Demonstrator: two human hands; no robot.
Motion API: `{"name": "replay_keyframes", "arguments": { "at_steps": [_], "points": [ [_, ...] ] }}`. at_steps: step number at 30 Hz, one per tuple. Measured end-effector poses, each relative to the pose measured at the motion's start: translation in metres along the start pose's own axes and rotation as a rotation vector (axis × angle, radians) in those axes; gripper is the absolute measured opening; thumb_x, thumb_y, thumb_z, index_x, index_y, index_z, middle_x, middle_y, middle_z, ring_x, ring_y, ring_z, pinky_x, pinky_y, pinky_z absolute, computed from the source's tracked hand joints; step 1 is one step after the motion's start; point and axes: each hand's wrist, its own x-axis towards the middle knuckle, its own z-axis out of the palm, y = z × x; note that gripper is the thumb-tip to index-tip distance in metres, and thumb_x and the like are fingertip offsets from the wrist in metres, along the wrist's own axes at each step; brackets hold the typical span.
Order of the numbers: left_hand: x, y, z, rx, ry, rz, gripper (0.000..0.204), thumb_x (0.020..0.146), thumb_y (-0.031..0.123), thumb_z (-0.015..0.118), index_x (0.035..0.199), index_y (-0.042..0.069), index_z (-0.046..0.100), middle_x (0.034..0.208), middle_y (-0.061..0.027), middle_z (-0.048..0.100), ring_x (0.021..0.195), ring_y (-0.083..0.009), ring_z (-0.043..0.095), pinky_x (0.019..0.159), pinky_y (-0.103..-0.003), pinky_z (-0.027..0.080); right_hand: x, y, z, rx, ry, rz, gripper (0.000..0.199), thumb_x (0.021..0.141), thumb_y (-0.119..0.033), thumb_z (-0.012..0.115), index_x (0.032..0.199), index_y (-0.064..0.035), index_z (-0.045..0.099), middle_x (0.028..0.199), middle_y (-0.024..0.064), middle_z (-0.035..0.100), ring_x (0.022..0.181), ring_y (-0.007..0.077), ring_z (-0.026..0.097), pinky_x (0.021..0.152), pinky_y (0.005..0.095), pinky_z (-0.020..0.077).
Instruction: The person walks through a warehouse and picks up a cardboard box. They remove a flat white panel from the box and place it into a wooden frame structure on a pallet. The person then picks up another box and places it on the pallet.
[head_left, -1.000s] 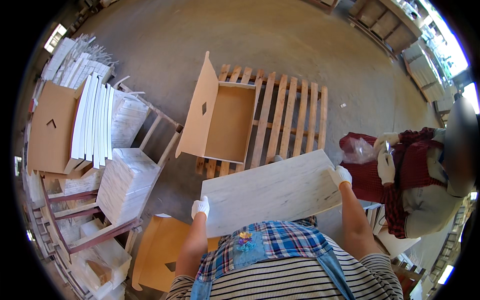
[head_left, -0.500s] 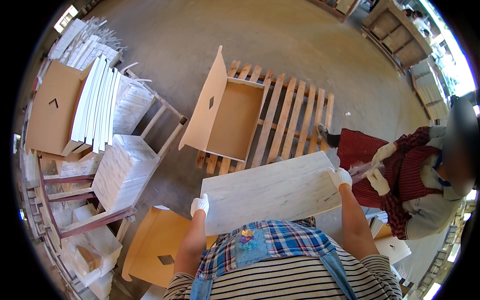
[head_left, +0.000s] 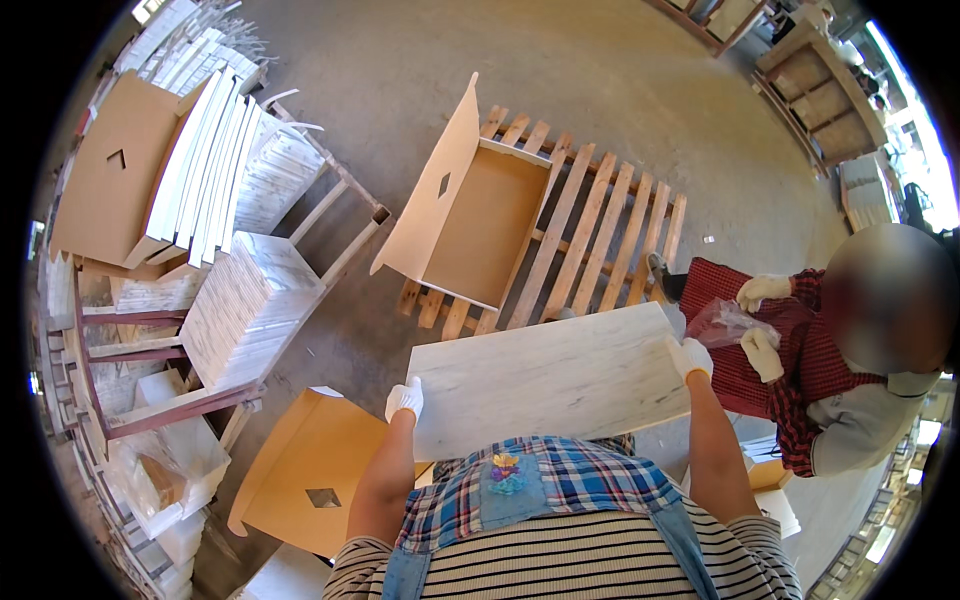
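Since the previous frame, the open box (head_left: 488, 222) and the pallet (head_left: 578, 238) have shifted rightward and slightly upward in my view; the slab (head_left: 548, 378) has kept its place across my front.

Well to the left of my left hand (head_left: 404, 400), folded cartons (head_left: 105, 170) lean in a pile, their white edges facing my fingers. Nearer the same fingers, a rack (head_left: 352, 252) runs past a marble stack (head_left: 250, 305). Just left of and below my left fingers lies a brown sheet (head_left: 305, 470) with a diamond cutout.

My left hand, gloved in white, pinches the left end of the slab, thumb on the upper face; the fingertips underneath are hidden. The slab spans the gap between my two hands, its left end slightly lower in view. Beyond it, ahead of my fingers, the box rests on the pallet, lid raised on the left.

My right hand (head_left: 690, 360), also gloved, pinches the slab's right end; its fingertips cannot be seen. Just right of these fingers, a co-worker (head_left: 850, 425) handles a clear bag (head_left: 728, 325).
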Motion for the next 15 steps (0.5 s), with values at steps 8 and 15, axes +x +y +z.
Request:
{"name": "replay_keyframes", "arguments": {
  "at_steps": [8, 15],
  "points": [
    [0.004, 0.019, -0.012, 0.024, 0.023, 0.043, 0.068, 0.093, 0.059, 0.040, 0.114, 0.000, 0.067, 0.119, -0.0261, 0.063, 0.113, -0.0396, 0.061, 0.095, -0.046, 0.049, -0.003, 0.012, 0.002, 0.033, 0.039, -0.014, 0.066, 0.085, -0.061, 0.050, 0.108, -0.0025, 0.070, 0.109, 0.0246, 0.066, 0.105, 0.0400, 0.064, 0.089, 0.0473, 0.0493],
    [0.007, 0.029, -0.019, -0.022, 0.031, 0.085, 0.069, 0.093, 0.059, 0.040, 0.113, -0.001, 0.067, 0.117, -0.0263, 0.064, 0.112, -0.0398, 0.061, 0.095, -0.047, 0.048, -0.001, 0.012, -0.010, -0.008, 0.101, -0.037, 0.066, 0.087, -0.062, 0.046, 0.104, -0.0020, 0.069, 0.109, 0.0257, 0.066, 0.106, 0.0400, 0.063, 0.090, 0.0472, 0.0484]
  ]
}}
